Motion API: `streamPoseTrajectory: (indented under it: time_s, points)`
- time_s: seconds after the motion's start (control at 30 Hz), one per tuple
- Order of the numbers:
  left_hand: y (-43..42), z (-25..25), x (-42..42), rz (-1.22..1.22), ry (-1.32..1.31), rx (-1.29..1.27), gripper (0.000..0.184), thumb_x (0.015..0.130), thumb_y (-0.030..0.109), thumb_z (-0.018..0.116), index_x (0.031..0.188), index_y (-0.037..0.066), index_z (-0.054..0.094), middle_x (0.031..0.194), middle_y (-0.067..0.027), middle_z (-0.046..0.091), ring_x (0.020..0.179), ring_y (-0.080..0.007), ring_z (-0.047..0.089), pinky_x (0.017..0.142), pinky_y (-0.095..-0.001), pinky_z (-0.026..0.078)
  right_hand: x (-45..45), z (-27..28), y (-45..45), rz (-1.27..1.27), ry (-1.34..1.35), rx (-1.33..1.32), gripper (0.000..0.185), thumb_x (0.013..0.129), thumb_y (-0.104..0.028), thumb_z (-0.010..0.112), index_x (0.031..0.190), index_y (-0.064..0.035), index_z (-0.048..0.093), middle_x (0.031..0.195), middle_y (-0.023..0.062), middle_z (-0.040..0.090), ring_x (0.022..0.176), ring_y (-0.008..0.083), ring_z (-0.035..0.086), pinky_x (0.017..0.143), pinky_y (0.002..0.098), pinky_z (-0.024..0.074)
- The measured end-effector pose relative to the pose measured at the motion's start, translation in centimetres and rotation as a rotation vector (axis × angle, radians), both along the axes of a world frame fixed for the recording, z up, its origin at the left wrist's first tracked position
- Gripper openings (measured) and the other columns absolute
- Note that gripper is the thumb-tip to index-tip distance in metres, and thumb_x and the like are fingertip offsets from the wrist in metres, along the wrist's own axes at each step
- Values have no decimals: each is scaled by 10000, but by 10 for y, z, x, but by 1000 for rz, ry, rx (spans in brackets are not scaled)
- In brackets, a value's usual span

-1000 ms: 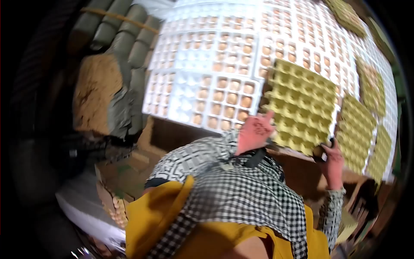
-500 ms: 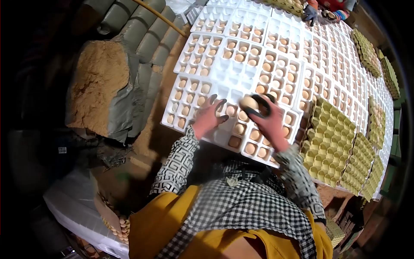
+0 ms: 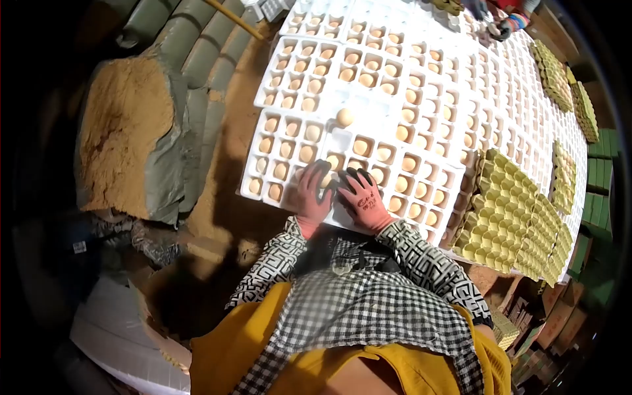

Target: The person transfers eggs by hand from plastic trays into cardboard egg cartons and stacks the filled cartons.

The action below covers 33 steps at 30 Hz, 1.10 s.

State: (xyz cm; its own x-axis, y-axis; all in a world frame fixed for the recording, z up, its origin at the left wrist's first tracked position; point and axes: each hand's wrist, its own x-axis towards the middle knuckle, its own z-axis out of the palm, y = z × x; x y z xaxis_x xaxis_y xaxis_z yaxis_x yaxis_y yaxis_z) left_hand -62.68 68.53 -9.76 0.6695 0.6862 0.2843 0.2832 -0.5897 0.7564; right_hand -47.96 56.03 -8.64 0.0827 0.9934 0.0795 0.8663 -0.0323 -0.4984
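Note:
My left hand (image 3: 314, 194), in a pink glove with dark fingertips, reaches over the near white egg tray (image 3: 339, 216). Its fingers and thumb are apart beside a brown egg (image 3: 327, 176) in a cell. Close by on the right, my right hand (image 3: 363, 199) lies over the same tray with fingers spread, its tips at the cells below another egg (image 3: 357, 164). What lies under both palms is hidden. Beyond my hands, a single egg (image 3: 344, 117) sits at the edge of a bright white tray section.
More white trays of eggs extend back and right. Yellow-green egg flats (image 3: 497, 214) stand at the right. A torn bag of tan, sawdust-like material (image 3: 125, 135) is at the left. Another person's gloved hand (image 3: 503, 29) works at the far end.
My right hand, which held an egg, has come down beside my left hand and no longer shows it. A single egg now sits in the tray area beyond. The view has shifted.

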Motion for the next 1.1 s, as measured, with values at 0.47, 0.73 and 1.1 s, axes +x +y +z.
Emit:
streamPoseTrajectory:
  time_s: [0.47, 0.73, 1.1]
  points:
    - [135, -3, 112, -94, 468, 390, 363, 833, 165, 656, 1189, 99, 631, 1156, -130, 620, 1093, -321, 561, 987, -440, 414, 51, 118, -127, -714, 248, 153, 386, 786, -27, 680, 1169, -35, 636, 1165, 155, 629, 1135, 355, 560, 984, 426, 434]
    - [121, -7, 92, -136, 338, 508, 439, 841, 258, 666, 1238, 80, 614, 1295, -205, 540, 1189, -385, 498, 1025, -476, 397, 58, 130, -227, -1005, 35, 103, 435, 775, -47, 681, 1208, -59, 634, 1229, 169, 606, 1172, 371, 537, 1011, 450, 418]
    - [-15, 34, 140, -411, 159, -96, 489, 827, 89, 676, 1299, 49, 555, 1318, -185, 527, 1249, -359, 478, 1076, -427, 371, 109, 106, -346, -989, -320, -317, 676, 643, -125, 739, 1288, -244, 576, 1288, 67, 532, 1273, 421, 405, 1049, 538, 349]
